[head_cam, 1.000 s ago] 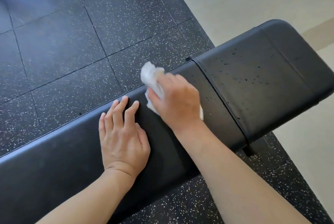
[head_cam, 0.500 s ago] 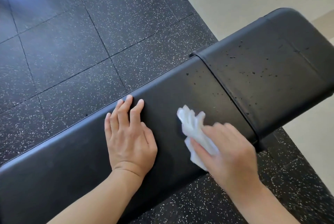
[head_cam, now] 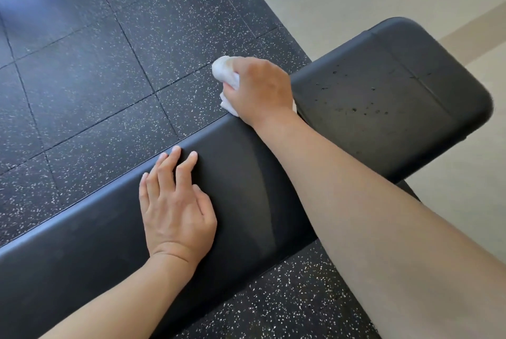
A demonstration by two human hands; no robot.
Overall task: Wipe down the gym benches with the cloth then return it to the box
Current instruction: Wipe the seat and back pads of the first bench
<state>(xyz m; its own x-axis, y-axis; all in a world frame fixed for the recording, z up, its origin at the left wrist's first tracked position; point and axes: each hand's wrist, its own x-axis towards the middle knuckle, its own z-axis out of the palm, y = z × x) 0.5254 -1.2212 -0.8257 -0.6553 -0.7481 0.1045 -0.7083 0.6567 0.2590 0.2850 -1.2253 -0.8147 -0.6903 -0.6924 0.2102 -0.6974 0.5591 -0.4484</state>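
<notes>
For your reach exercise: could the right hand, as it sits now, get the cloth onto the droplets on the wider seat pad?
Probably yes. The right hand grips the cloth at the far edge of the bench, right beside the seat pad. Nothing lies between it and the droplets.

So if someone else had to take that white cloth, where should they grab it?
Probably the bunched end of the cloth poking out past the right hand, pinched from the far, floor side. The rest is wrapped under the fingers against the bench.
</notes>
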